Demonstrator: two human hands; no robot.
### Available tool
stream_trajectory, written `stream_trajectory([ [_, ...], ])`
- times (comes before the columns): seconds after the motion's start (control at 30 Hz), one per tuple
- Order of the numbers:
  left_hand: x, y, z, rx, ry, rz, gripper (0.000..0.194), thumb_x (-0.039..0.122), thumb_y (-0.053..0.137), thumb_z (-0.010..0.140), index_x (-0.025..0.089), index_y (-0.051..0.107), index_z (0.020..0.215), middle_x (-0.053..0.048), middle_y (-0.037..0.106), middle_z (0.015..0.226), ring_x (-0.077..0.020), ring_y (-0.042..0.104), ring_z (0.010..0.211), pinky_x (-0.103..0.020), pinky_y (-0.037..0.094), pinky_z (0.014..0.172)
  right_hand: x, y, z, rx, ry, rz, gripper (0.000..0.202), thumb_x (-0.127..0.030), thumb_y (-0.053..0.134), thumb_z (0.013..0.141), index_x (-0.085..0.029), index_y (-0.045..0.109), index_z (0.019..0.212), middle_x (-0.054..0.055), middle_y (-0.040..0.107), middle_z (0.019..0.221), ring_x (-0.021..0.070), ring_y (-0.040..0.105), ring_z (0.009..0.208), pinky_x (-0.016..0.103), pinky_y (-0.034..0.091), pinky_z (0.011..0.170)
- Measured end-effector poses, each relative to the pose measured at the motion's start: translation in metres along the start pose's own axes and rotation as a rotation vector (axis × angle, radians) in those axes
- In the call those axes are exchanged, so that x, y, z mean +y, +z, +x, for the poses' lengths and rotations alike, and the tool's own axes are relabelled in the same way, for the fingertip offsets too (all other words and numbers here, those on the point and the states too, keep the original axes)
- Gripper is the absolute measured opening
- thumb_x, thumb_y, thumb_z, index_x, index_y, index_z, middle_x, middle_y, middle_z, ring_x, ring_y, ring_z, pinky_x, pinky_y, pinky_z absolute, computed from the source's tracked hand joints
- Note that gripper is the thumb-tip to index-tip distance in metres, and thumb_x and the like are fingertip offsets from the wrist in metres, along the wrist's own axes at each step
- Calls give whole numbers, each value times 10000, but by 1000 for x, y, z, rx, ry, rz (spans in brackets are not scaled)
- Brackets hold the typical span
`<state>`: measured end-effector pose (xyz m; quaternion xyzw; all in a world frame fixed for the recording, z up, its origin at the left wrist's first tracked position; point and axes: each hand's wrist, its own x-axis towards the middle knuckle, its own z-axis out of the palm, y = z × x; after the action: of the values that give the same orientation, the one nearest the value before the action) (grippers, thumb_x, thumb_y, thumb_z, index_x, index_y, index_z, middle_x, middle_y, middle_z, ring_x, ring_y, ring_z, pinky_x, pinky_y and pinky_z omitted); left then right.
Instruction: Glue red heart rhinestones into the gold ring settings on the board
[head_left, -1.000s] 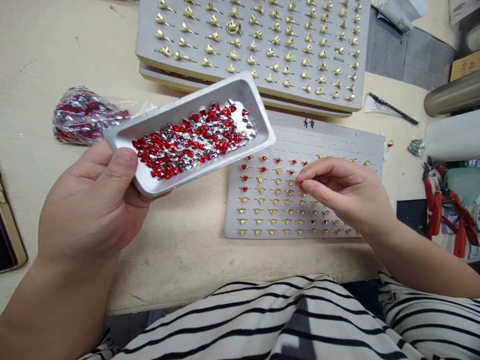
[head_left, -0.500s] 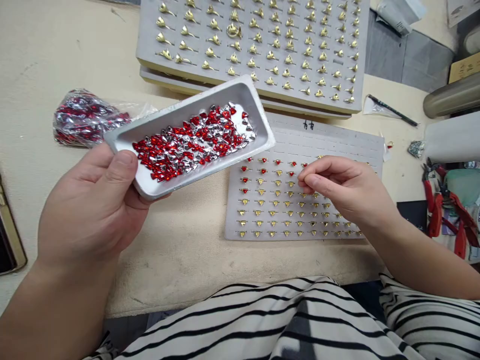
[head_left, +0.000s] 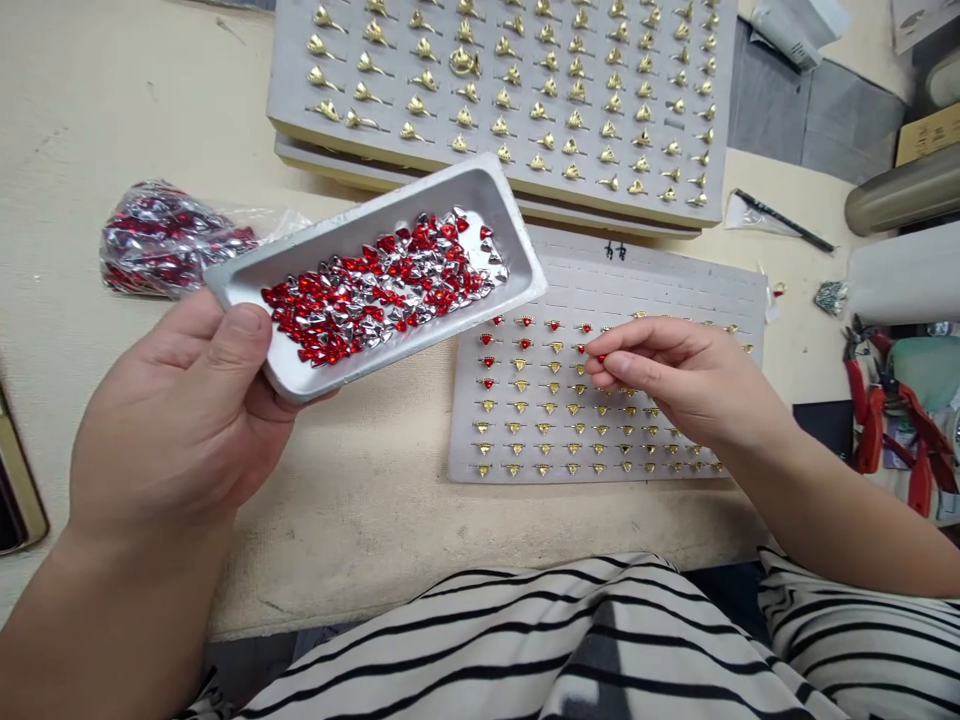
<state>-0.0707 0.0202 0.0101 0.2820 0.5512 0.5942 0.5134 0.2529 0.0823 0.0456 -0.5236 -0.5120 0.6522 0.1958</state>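
Note:
My left hand (head_left: 187, 400) grips a white tray (head_left: 517, 285) by its left end, thumb over the rim. Red heart-like gems with silver backs (head_left: 382, 280) lie loose in the tray, which is held tilted above the table. My right hand (head_left: 675, 375) is closed in a pinch, with a small red gem (head_left: 601, 359) showing between thumb and fingers. Those fingertips are over a grey foam ring board (head_left: 660, 275) with rows of gold rings (head_left: 545, 429). Several rings at its upper left carry red stones (head_left: 487, 362); my fingers hide some rings.
Behind stands a stack of foam boards (head_left: 289, 100) full of gold rings. A plastic bag of red gems (head_left: 165, 240) lies at left, a phone-like object (head_left: 19, 490) at the left edge. Red-handled pliers (head_left: 870, 420) and a black pen (head_left: 784, 220) are at right.
My right hand has shifted slightly left over the ring board, and a red gem now shows at its fingertips. The left hand and tray have barely moved.

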Motion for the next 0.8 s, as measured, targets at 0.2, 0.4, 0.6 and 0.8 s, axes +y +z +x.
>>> stream_trajectory([
  [0.2, 0, 1, 1, -2, 18, 7, 212, 202, 610, 1024, 162, 782, 1140, -106, 782, 1260, -249, 727, 1258, -354, 629, 1088, 2, -1, -3, -28, 24, -29, 192, -348, 835, 877, -315, 818, 1066, 2, 826, 949, 148, 792, 904, 318, 661, 886],
  [0.4, 6, 2, 0, -26, -20, -19, 199, 213, 635, 1013, 168, 772, 1151, -105, 764, 1302, -271, 700, 1304, -402, 588, 1153, -1, 2, -4, -38, 1, -40, 202, -365, 842, 870, -261, 809, 1040, 23, 820, 948, 146, 791, 850, 309, 676, 821],
  [0.6, 4, 2, -1, -13, -13, -17, 212, 222, 639, 1014, 153, 771, 1165, -115, 766, 1297, -280, 703, 1298, -420, 585, 1159, -5, 9, -10, 49, -163, -295, 125, -366, 789, 919, -299, 810, 1022, 1, 816, 994, 147, 787, 882, 315, 667, 829],
  [0.8, 2, 1, 1, -15, 24, -36, 213, 182, 619, 1018, 162, 769, 1167, -94, 773, 1298, -266, 700, 1308, -405, 613, 1118, -2, 10, -8, 92, -481, -717, 163, -272, 694, 983, -350, 801, 1079, 16, 780, 1067, 204, 732, 1024, 431, 610, 939],
])
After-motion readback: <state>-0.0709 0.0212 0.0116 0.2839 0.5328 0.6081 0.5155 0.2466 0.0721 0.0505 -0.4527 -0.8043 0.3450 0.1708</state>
